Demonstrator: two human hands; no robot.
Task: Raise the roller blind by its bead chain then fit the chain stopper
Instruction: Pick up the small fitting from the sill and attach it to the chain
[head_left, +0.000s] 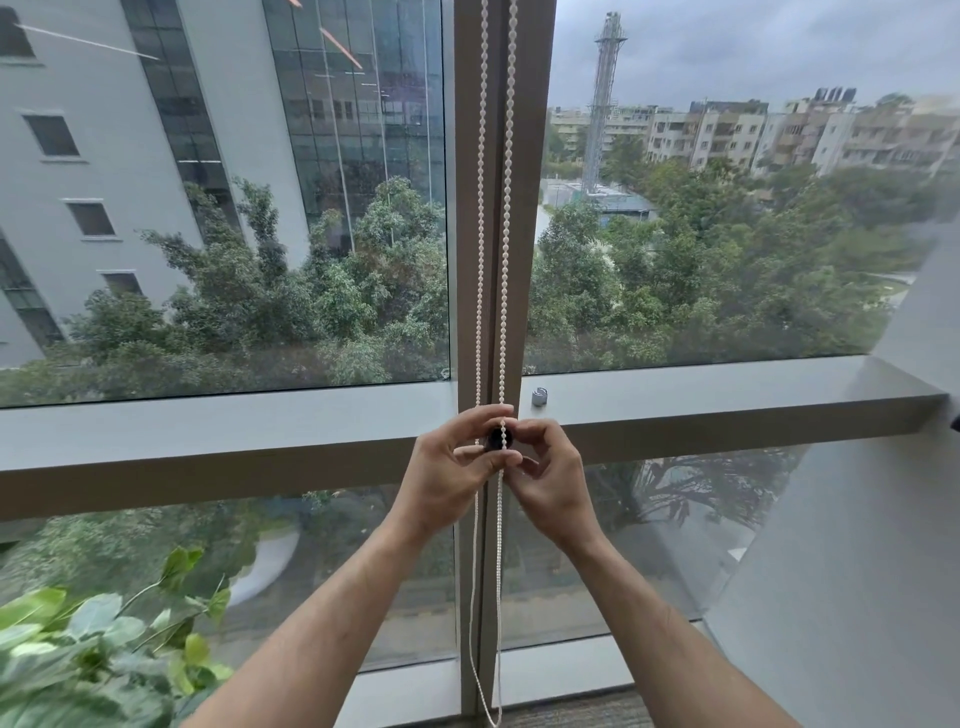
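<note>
Right now both my hands meet in front of the window's centre post, level with the sill. My left hand (457, 457) curls thumb and fingers round the small dark chain stopper (500, 438), and my right hand (545, 470) pinches it from the other side, so the two close on it together. The right-hand strand of the white bead chain (503, 260) runs down across the stopper's face; whether it is already seated in the slot I cannot tell, as my fingers hide most of it.

I judge the stopper to be a light, hard plastic piece, small enough to slip, so it wants holding by its edges with the slot left free. The chain looks light and limp, its beads smooth, and is best pinched just above and below the stopper to keep it taut.

Lower down, the chain hangs in a slack loop almost to the floor, beside a leafy plant (98, 644) at my left. Further off, a small grey fitting (540, 396) sits on the sill (727, 387). No blind fabric shows across the glass, so I take the blind to be raised. Beyond are trees and buildings.
</note>
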